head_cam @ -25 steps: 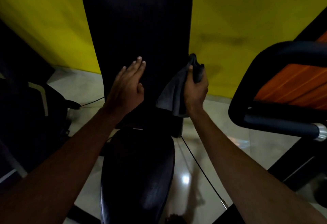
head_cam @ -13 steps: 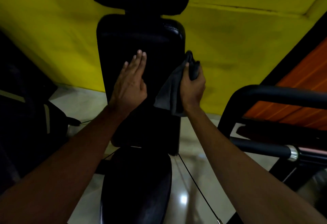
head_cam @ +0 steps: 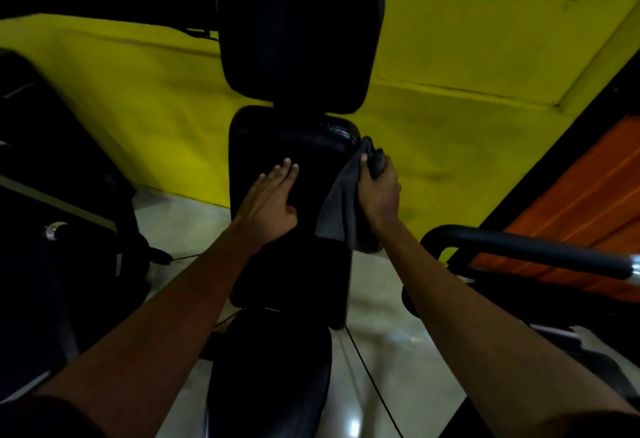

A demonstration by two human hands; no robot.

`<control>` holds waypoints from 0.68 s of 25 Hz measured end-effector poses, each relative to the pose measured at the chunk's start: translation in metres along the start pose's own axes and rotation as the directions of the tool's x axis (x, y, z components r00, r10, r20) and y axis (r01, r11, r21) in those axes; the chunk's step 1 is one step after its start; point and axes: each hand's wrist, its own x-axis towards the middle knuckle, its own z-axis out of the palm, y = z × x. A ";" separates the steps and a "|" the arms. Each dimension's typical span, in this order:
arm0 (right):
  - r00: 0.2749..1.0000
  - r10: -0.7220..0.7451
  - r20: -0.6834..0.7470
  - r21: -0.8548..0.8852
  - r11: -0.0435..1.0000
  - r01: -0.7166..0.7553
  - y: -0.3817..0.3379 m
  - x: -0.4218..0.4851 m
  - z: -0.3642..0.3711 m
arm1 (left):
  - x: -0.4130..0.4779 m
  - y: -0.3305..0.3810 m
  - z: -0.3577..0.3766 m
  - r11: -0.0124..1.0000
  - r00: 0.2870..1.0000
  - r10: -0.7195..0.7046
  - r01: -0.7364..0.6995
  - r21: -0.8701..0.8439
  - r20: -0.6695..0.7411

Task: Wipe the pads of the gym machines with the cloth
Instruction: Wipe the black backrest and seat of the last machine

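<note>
Left hand [head_cam: 273,202]: lay flat on the back pad, fingers straight and together, gripped nothing.
Back pad [head_cam: 294,275]: black, upright, below the head pad [head_cam: 298,29].
Cloth [head_cam: 341,209]: dark grey, at the back pad's right edge; top bunched in the right hand, rest hung down beside the wrist.
Right hand [head_cam: 379,195]: fingers curled round the cloth, against the pad's upper right edge.

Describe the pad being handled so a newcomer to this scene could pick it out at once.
Against the yellow wall stands a column of three black pads. The back pad is the middle one, below the squarish head pad and above the seat pad. Only it has the left hand flat on it and the right hand gripping a grey cloth at its edge.
</note>
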 end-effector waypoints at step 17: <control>0.618 -0.297 0.728 -0.081 0.858 0.508 -0.260 -0.082 0.020 | -0.257 -0.049 -0.271 0.847 0.800 -0.532 0.508 -0.157 -0.277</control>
